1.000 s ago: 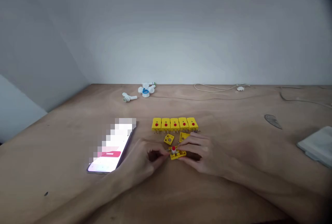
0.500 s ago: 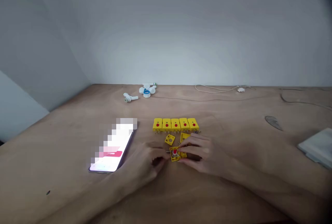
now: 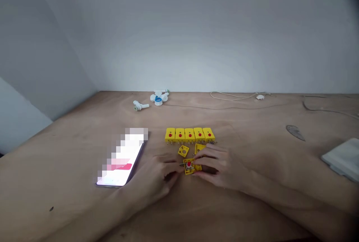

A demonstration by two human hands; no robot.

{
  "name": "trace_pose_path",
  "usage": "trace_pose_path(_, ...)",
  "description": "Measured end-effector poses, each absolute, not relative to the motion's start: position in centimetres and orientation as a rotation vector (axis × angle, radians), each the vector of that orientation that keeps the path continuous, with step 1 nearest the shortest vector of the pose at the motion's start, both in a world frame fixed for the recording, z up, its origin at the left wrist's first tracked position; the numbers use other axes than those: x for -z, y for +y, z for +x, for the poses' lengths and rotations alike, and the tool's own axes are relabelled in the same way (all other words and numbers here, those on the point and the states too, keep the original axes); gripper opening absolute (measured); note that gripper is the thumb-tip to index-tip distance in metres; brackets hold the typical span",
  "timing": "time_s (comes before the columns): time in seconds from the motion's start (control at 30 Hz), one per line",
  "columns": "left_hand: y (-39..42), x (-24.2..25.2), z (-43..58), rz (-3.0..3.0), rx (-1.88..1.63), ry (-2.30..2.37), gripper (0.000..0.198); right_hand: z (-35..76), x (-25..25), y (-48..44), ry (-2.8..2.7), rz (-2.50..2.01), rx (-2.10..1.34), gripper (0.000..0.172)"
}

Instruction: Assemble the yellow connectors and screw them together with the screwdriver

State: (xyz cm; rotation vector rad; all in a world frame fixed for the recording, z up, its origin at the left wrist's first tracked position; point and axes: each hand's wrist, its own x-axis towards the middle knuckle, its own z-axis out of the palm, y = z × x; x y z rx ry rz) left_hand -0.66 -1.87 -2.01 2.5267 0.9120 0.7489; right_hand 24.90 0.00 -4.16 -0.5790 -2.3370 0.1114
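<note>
Lying left of the hands, a lit phone (image 3: 119,174), blurred into blocks in places, rests on the counter (image 3: 179,212). Behind it are a white fitting (image 3: 141,106) and, just to the right, a cluster of white parts (image 3: 158,99) with blue on it. The left hand (image 3: 162,174) has a narrow grip, its fingertips at a thin metal pin (image 3: 181,164) jutting leftward from an open yellow housing (image 3: 187,171); whether they pinch it, I cannot tell. That housing, a red button (image 3: 189,164) inside, sits between the hands, in front of a row of five yellow plugs (image 3: 190,135) and a loose yellow piece (image 3: 183,151). The right hand (image 3: 220,169) grips the housing's right side, fingers above and thumb below, partly covering another yellow piece (image 3: 199,148). Farther right lie a pale cord (image 3: 234,98) and a whitish case (image 3: 343,158).
</note>
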Motion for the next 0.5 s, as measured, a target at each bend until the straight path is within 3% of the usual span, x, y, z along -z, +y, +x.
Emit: trace_pose_path(0.5, -1.75, 1.95, -0.86, 2.605, -0.692, 0.908, 0.027, 24.73, 3.9, -0.19, -2.335, -0.473, -0.186, 0.008)
